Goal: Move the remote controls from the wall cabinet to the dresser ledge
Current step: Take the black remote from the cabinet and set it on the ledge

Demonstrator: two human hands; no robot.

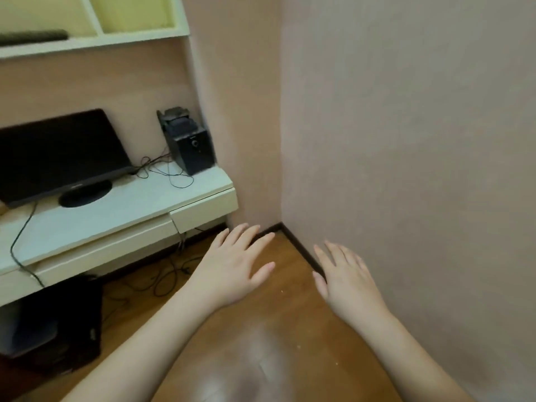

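Both hands, left hand and right hand, hover empty with fingers spread; reach up to the dark remote lying along the wall cabinet's lower shelf edge, gripping it lengthwise.

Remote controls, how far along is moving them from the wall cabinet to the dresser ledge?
Nothing looks done yet. One dark remote control lies in the wall cabinet, top left; no other remote is visible. The dresser ledge holds a monitor and a speaker, no remote. The left hand and right hand are open, holding nothing. All carrying remains.
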